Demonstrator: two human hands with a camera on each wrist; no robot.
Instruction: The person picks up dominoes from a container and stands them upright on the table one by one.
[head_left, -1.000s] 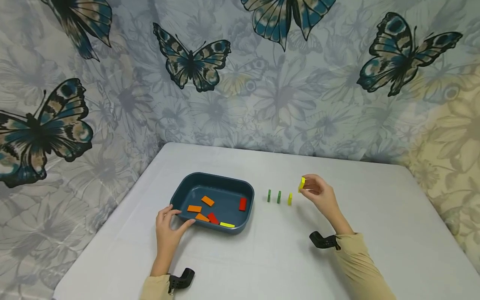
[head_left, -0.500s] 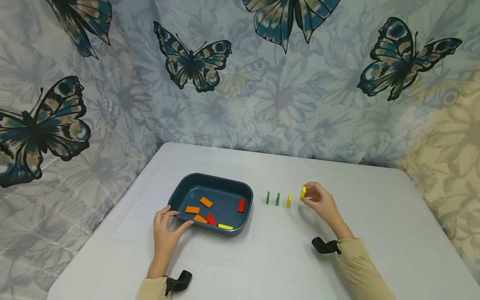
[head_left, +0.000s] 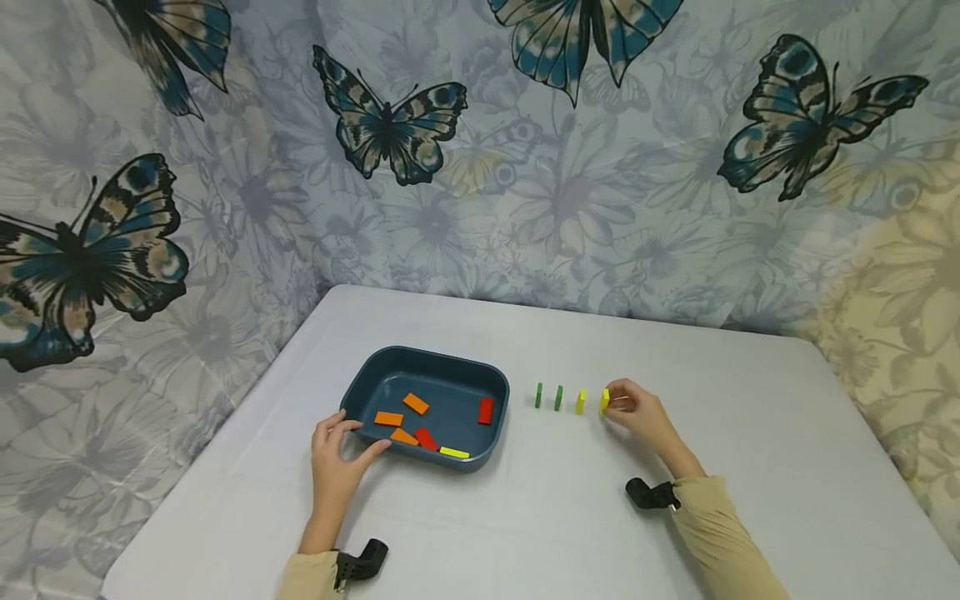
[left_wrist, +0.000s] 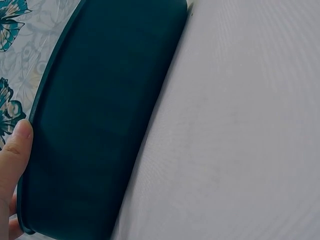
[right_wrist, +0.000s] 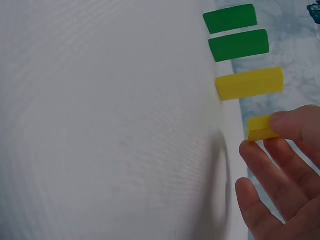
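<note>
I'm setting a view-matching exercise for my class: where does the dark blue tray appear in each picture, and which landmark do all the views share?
Head: the tray sits left of and below centre, the left hand at its near-left corner.
Left wrist: its outer wall fills much of the left half, from top edge to bottom.
Right wrist: not in it.
Shared landmark: the white tabletop, in all three.
</note>
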